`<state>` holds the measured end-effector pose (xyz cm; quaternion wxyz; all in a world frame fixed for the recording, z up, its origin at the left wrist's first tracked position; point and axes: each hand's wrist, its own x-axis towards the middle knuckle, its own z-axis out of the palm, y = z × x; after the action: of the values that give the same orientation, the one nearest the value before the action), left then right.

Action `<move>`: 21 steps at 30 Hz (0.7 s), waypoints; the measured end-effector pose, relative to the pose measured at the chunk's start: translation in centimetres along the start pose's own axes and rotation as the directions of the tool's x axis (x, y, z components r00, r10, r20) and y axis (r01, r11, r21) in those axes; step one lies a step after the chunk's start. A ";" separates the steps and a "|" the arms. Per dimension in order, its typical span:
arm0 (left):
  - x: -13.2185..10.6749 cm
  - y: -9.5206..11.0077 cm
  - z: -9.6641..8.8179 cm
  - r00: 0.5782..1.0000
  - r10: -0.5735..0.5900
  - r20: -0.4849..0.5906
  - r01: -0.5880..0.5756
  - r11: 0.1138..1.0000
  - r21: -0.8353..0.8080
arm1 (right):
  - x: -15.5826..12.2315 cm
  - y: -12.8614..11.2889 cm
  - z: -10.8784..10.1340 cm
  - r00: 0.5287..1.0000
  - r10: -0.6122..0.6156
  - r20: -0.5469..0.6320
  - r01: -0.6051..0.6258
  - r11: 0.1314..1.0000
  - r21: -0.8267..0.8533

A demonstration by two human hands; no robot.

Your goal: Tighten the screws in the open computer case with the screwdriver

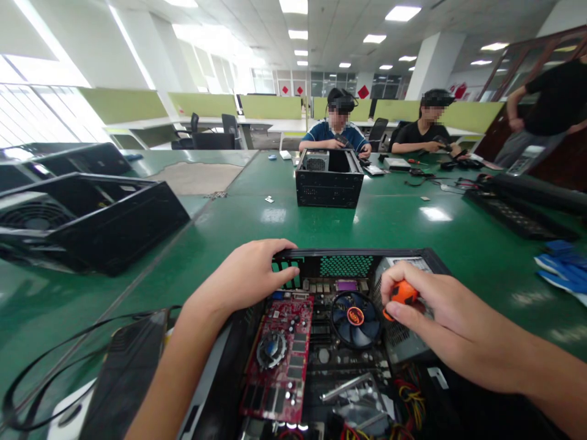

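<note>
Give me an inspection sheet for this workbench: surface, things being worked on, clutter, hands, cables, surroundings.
Surface: green table, glossy, glare patches.
Job's things: open computer case holding a red graphics card and blue cooler fan.
Clutter: black cases at left, another case ahead, blue items at right.
Hands: left hand grips the case's rear edge; right hand holds an orange-handled tool.
Cables: black cable looped at left; coloured wires inside the case.
Surroundings: two seated people opposite, standing person at right; office partitions behind.
</note>
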<state>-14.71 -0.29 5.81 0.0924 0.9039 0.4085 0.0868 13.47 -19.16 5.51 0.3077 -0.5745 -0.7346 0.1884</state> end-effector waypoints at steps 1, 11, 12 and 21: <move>0.0 0.0 0.0 1.000 0.002 0.000 -0.002 1.000 0.001 | 0.0 0.1 0.0 1.000 -0.005 -0.016 0.005 1.000 0.003; 0.2 0.4 0.0 1.000 -0.019 0.010 0.019 1.000 0.000 | 0.3 0.4 0.2 1.000 0.015 0.016 -0.015 1.000 -0.006; 0.2 0.5 0.0 1.000 -0.022 0.012 0.022 1.000 0.001 | 0.4 0.4 0.2 1.000 0.016 0.024 -0.016 1.000 -0.007; 0.3 0.3 0.2 1.000 -0.010 -0.004 0.010 1.000 -0.002 | 0.7 0.0 0.2 1.000 0.001 0.024 0.000 0.998 -0.063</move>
<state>-14.21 -0.27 5.74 0.0930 0.9017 0.4129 0.0888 13.28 -18.43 5.53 0.2806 -0.5818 -0.7438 0.1720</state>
